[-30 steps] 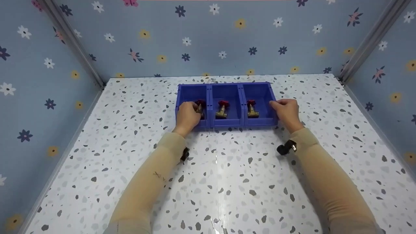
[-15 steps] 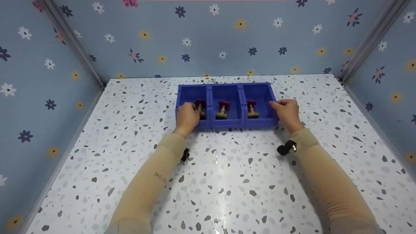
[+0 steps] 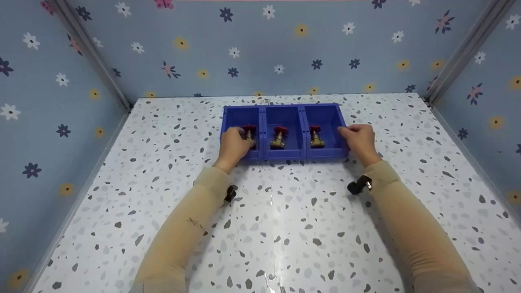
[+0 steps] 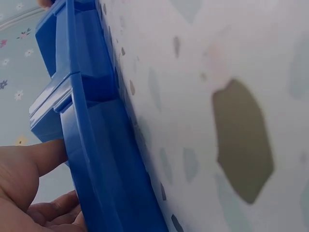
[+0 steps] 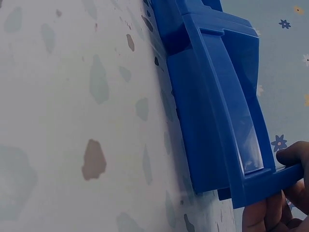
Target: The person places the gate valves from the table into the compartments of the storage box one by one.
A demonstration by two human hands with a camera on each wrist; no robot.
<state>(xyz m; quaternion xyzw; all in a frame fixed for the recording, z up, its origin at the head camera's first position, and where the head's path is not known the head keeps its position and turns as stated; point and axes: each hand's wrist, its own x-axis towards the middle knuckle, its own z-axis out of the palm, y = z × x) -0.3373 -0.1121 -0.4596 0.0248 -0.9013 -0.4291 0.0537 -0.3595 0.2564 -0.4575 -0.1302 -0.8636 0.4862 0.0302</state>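
Three blue plastic bins stand joined in a row on the speckled table. Inside the left bin lies a brass valve with a red handwheel, partly hidden behind my left hand. That hand reaches in over the bin's front, its thumb and fingers around the valve's body. In the left wrist view the thumb passes behind the front wall, and the valve is out of sight. My right hand pinches the outer side wall of the right bin, thumb inside and fingers outside.
One similar valve lies in the middle bin and another valve in the right bin. A flowered back wall rises behind the table, with flowered panels at both sides. Each wrist carries a small black camera.
The left valve has shifted slightly left and stands a little straighter, while my left hand and forearm have turned slightly. My right hand and the bins keep their place.
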